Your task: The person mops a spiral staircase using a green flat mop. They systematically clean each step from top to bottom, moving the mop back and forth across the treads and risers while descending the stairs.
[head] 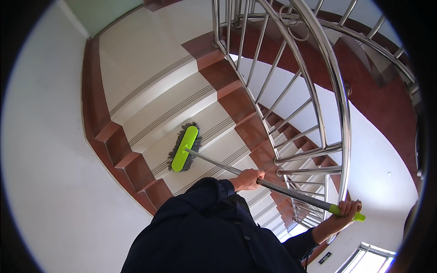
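A dust mop with a lime-green plastic head [184, 149] and a grey yarn fringe [197, 145] lies slantwise across the stairs before me. Its metal pole [218, 164] slopes back towards my right side. My left hand [248, 180] is closed around the middle of the pole. Farther up, my right hand [345, 212] wraps the lime-green grip [335, 209], and the grip's end sticks out past my fingers. Cream stair treads [223, 134] with dark grooved lines run under the mop head. Part of the fringe is hidden beneath the plastic head.
A stainless-steel railing [341, 102] curves along the right, close to my right hand. Red-brown tiles [235, 99] edge the steps. On the left stands a white wall [44, 136] with a stepped red-brown skirting [112, 145]. A landing [143, 51] lies above; more stairs descend behind the railing.
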A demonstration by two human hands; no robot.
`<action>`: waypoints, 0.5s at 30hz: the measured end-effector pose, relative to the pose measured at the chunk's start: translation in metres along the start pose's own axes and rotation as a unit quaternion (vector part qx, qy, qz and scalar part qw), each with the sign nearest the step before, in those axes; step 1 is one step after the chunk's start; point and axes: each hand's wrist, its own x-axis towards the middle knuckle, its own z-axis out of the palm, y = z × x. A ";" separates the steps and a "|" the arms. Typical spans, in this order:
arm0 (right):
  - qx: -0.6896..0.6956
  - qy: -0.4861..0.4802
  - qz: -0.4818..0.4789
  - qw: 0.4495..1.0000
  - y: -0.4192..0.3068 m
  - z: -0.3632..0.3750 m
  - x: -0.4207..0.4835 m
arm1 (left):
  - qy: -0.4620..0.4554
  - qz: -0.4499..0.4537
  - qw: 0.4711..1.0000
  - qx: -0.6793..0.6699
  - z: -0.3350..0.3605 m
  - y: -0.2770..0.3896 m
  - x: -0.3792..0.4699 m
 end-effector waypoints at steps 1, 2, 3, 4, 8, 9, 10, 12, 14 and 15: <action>0.002 -0.003 0.004 1.000 0.007 0.003 -0.001 | 0.014 0.010 1.000 0.014 -0.001 -0.004 0.000; 0.010 -0.004 0.016 1.000 0.018 0.007 -0.004 | 0.027 0.021 0.999 0.027 -0.001 -0.011 -0.001; -0.005 -0.011 0.019 1.000 0.029 0.011 -0.007 | -0.002 -0.027 0.999 0.034 -0.005 -0.021 -0.002; 0.006 -0.026 0.030 0.999 0.041 0.013 -0.012 | 0.002 -0.039 0.998 0.040 -0.009 -0.033 -0.004; 0.068 -0.010 0.175 0.982 0.083 0.016 -0.027 | -0.015 -0.102 0.992 0.079 -0.027 -0.070 -0.026; 0.064 -0.017 0.191 0.979 0.088 0.013 -0.030 | -0.028 -0.107 0.991 0.080 -0.029 -0.075 -0.031; 0.066 -0.026 0.191 0.979 0.089 0.007 -0.034 | -0.047 -0.119 0.988 0.085 -0.028 -0.077 -0.034; 0.061 -0.004 0.185 0.981 0.081 -0.011 -0.035 | -0.075 -0.114 0.988 0.078 -0.020 -0.071 -0.033; 0.036 0.021 0.159 0.986 0.068 -0.033 -0.034 | -0.112 -0.121 0.983 0.077 -0.006 -0.058 -0.026; 0.035 0.039 0.131 0.990 0.059 -0.045 -0.032 | -0.140 -0.097 0.984 0.051 0.000 -0.050 -0.019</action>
